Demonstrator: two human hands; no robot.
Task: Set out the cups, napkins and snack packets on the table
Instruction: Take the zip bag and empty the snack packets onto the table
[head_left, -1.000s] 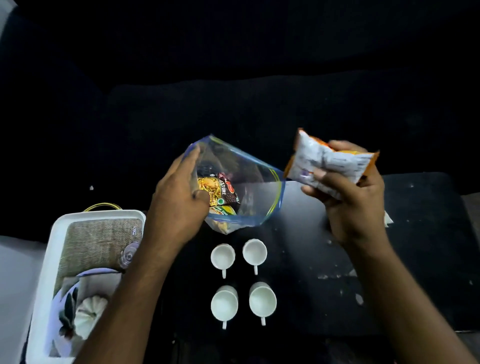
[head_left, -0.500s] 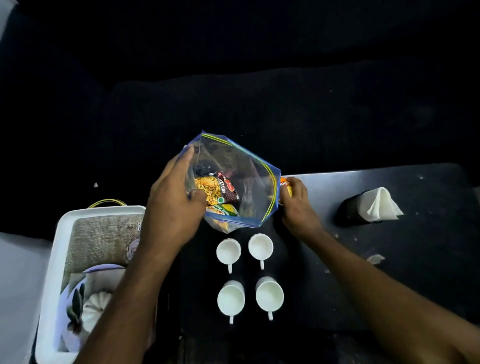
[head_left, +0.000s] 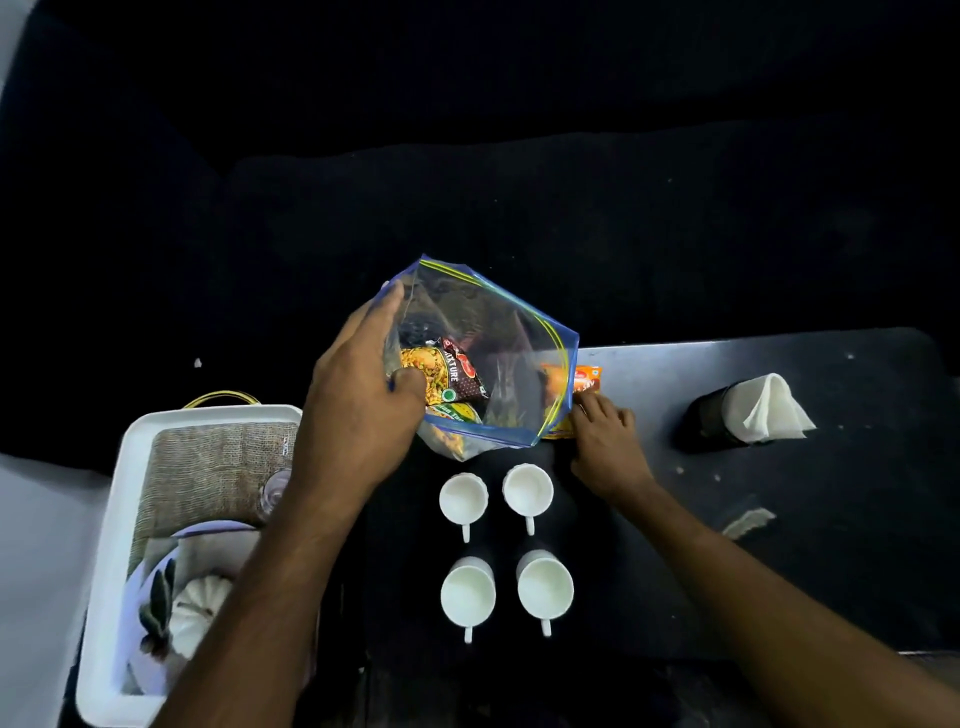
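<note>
- Here the left hand (head_left: 358, 410) holds up a clear zip bag (head_left: 483, 358) by its near-left side; its fingers (head_left: 379, 317) are closed around the plastic, the thumb pressed against the front, and the bag's blue-edged mouth gapes open.
- Inside the bag lie several snack packets (head_left: 441, 379) — one yellow and dark, printed "MIXTURE", with a green-and-yellow one under it.
- The right hand (head_left: 608, 447) rests low on the tabletop (head_left: 831, 545), just right of the bag; its fingers (head_left: 589, 410) are narrow, their tips touching the lower right corner of an orange packet (head_left: 584, 382); whether they pinch it or only press on it, I cannot tell.
- That orange packet lies flat on the tabletop, partly behind the bag's right edge.
- Four white cups (head_left: 506, 545) stand upright in a two-by-two block just in front of the bag, handles towards the person, all apart from one another.
- A dark holder (head_left: 706, 423) with white napkins (head_left: 769, 410) sits well to the right of the right hand.
- A white tray (head_left: 111, 525) sits to the left, under the left forearm — it carries a woven mat (head_left: 208, 473) and a white pumpkin-shaped piece (head_left: 195, 613).
</note>
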